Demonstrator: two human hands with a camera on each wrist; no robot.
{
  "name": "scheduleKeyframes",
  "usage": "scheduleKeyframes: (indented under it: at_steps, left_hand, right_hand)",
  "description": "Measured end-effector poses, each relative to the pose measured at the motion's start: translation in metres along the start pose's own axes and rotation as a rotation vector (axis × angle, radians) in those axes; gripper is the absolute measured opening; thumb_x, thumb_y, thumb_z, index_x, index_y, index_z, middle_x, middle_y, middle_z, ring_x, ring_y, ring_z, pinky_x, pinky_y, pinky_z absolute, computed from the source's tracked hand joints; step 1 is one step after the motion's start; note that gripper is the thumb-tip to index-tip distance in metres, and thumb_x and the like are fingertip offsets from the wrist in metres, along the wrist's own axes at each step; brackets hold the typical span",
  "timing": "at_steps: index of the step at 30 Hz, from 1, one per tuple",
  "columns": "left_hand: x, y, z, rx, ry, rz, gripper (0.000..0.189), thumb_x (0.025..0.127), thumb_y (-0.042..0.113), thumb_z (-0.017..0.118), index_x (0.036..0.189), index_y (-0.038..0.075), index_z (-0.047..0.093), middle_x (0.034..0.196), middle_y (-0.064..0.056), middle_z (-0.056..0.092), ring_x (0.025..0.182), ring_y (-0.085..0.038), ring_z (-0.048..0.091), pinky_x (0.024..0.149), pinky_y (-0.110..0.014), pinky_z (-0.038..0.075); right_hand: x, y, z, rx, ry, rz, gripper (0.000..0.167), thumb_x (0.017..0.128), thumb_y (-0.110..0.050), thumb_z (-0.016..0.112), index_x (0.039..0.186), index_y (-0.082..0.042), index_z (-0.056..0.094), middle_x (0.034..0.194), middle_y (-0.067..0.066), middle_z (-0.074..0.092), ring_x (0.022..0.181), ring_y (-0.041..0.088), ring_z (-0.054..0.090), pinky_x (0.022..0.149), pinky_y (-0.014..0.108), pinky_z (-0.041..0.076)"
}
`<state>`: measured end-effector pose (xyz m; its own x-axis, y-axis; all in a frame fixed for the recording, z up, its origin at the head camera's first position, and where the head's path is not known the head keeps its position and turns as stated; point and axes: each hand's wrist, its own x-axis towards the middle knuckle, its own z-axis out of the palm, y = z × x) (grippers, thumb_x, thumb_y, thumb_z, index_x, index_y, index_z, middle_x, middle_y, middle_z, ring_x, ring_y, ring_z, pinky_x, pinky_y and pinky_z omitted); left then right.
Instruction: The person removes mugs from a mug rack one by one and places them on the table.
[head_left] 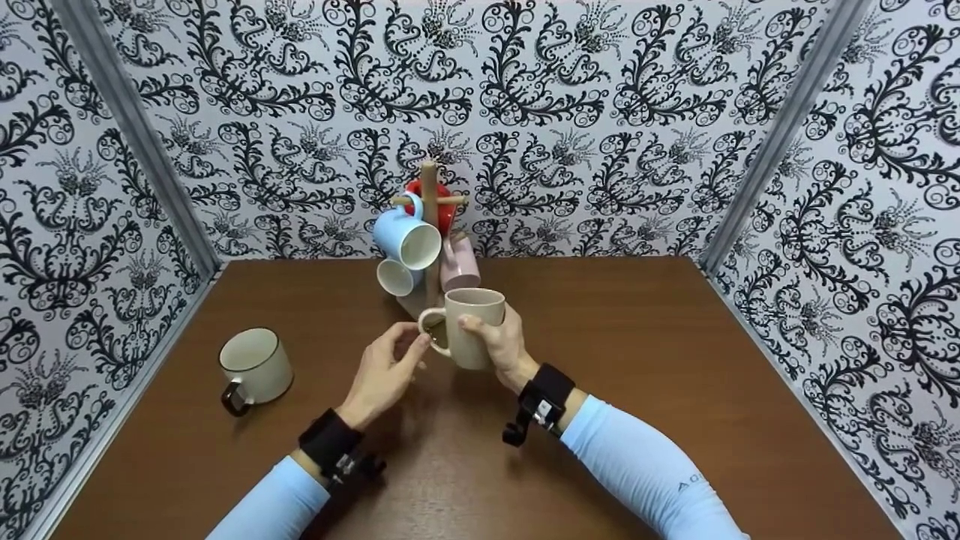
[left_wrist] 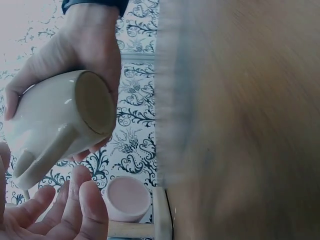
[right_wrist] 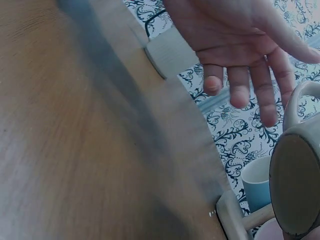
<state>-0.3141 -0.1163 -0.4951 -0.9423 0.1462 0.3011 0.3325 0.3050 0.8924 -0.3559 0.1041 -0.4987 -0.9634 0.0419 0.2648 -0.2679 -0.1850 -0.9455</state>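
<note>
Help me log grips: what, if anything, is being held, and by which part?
The right hand holds the beige mug around its body, opposite the handle. The left hand, beside the handle, holds nothing.

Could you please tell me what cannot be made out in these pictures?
Head view: most fingers of the right hand, behind the held mug.
Head view: much of the red mug, behind the blue mug and post.
Right wrist view: held mug, cut off by right edge.

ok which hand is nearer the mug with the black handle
Left. The left hand is right of the black-handled mug, near the cream mug; the right hand is farther right, gripping that cream mug.
</note>
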Motion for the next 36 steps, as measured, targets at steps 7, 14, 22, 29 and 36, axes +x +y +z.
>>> scheduleKeyframes:
  at_steps: [7, 14, 22, 29, 36]
  left_hand:
    - [0.006, 0.006, -0.003, -0.027, 0.014, 0.008, 0.027, 0.117, 0.031, 0.060, 0.124, 0.010, 0.076, 0.089, -0.008, 0.080, 0.071, -0.012, 0.073, 0.063, -0.030, 0.060]
    - [0.012, 0.008, -0.003, -0.148, -0.005, -0.044, 0.036, 0.120, 0.025, 0.052, 0.112, -0.002, 0.074, 0.089, -0.015, 0.077, 0.068, -0.029, 0.074, 0.059, -0.025, 0.055]
    - [0.016, 0.011, 0.005, -0.256, -0.047, -0.117, 0.042, 0.122, 0.025, 0.048, 0.107, -0.009, 0.069, 0.091, -0.018, 0.076, 0.059, -0.018, 0.067, 0.053, -0.027, 0.054]
    - [0.014, 0.014, 0.007, -0.286, -0.100, -0.183, 0.043, 0.123, 0.028, 0.044, 0.105, -0.006, 0.065, 0.083, -0.004, 0.067, 0.054, -0.014, 0.056, 0.046, -0.028, 0.045]
    - [0.017, 0.017, 0.005, -0.319, -0.172, -0.267, 0.045, 0.123, 0.031, 0.040, 0.099, 0.003, 0.065, 0.074, 0.002, 0.055, 0.051, -0.009, 0.040, 0.046, -0.026, 0.033]
  right_hand:
    - [-0.003, 0.001, -0.001, -0.003, -0.027, -0.025, 0.079, 0.075, -0.027, 0.091, 0.140, 0.007, 0.064, 0.116, 0.011, 0.080, 0.099, 0.015, 0.075, 0.091, 0.031, 0.063]
    - [-0.007, 0.002, 0.000, -0.010, -0.056, -0.043, 0.081, 0.074, -0.028, 0.092, 0.141, 0.007, 0.064, 0.116, 0.006, 0.080, 0.100, 0.015, 0.076, 0.091, 0.030, 0.063]
    - [-0.009, 0.004, 0.000, -0.034, -0.069, -0.057, 0.075, 0.076, -0.023, 0.090, 0.142, 0.005, 0.065, 0.121, 0.008, 0.080, 0.103, 0.015, 0.076, 0.094, 0.031, 0.062]
    - [-0.010, 0.009, -0.001, -0.033, -0.107, -0.096, 0.074, 0.078, -0.022, 0.092, 0.141, 0.007, 0.066, 0.121, 0.010, 0.081, 0.104, 0.016, 0.077, 0.094, 0.030, 0.063]
    - [-0.011, 0.010, -0.001, -0.046, -0.131, -0.122, 0.079, 0.077, -0.026, 0.095, 0.142, 0.007, 0.066, 0.122, 0.011, 0.081, 0.104, 0.015, 0.077, 0.094, 0.030, 0.063]
